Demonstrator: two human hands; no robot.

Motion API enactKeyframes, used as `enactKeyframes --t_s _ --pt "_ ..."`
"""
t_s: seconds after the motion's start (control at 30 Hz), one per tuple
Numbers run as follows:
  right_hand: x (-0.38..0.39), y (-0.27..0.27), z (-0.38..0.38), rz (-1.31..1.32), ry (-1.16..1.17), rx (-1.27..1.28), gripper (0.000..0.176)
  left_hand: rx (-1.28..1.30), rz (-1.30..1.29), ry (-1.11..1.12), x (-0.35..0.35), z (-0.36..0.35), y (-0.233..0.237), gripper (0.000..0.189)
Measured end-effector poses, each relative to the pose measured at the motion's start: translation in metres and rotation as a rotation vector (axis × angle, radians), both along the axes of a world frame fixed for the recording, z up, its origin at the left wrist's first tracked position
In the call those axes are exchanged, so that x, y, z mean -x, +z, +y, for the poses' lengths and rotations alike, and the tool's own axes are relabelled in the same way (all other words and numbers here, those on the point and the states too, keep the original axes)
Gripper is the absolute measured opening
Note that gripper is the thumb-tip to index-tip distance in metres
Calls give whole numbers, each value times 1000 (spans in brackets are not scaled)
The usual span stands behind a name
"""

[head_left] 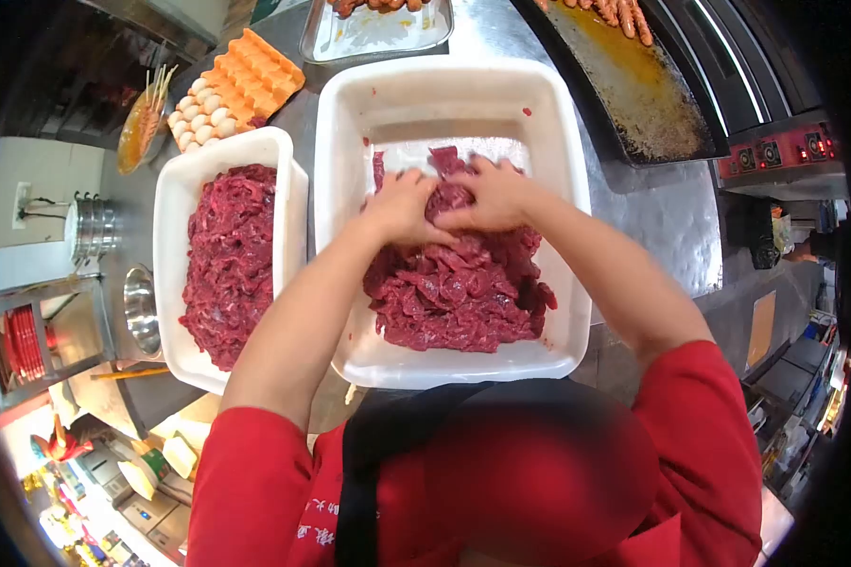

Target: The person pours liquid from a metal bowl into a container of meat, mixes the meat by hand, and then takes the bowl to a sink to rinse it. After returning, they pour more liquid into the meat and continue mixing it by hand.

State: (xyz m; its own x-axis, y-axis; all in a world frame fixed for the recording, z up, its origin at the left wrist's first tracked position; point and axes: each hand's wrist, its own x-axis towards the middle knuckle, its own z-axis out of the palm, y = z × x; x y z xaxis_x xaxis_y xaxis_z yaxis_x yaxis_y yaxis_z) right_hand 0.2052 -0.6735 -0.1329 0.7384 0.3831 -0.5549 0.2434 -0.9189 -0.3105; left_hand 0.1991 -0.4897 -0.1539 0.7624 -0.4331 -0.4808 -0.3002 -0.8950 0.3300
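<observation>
A large white tub (336, 123) holds a heap of raw sliced red meat (454, 298) in its near half. My left hand (408, 206) and my right hand (492, 195) both reach into this tub at the heap's far side. Between them sits a clump of meat slices, with my fingers curled around it from either side. The fingertips of both hands point away from me, and some are partly sunk in the meat. Left of the tub stands a narrower white bin (291, 189), filled with more of the same meat.
An orange egg tray (255, 71) with several eggs stands at the back left, near a bowl with skewers (145, 128). A metal tray (378, 47) lies behind the tub. To the right are a greasy griddle (633, 85) and a red control panel (780, 154). A steel bowl (142, 312) is far left.
</observation>
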Motion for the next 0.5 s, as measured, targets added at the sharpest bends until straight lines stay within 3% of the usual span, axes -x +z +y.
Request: enactKeyframes --t_s 0.1,0.17,0.2,0.23,0.27,0.3,0.33,0.37,0.5 --pt "51 21 -14 169 -77 -47 114 49 66 252 53 3 17 96" --pt "75 9 -21 367 -311 -326 127 253 159 560 84 1 23 89" --pt "86 8 -12 309 -451 -489 109 557 326 712 85 -4 22 85" --pt "86 9 -5 303 -453 -489 109 863 496 856 88 -7 22 82" --pt "86 11 1 513 -579 -853 95 866 493 851 90 -6 22 82" --pt "86 14 8 723 -689 -1219 82 1096 615 878 86 -7 35 80" --pt "88 32 15 697 -802 -1305 56 1329 738 893 80 -8 46 78" --pt "87 40 16 698 -807 -1301 56 1356 685 868 76 -5 51 63" --pt "74 88 18 153 -633 -1249 43 1396 463 688 55 4 110 45"
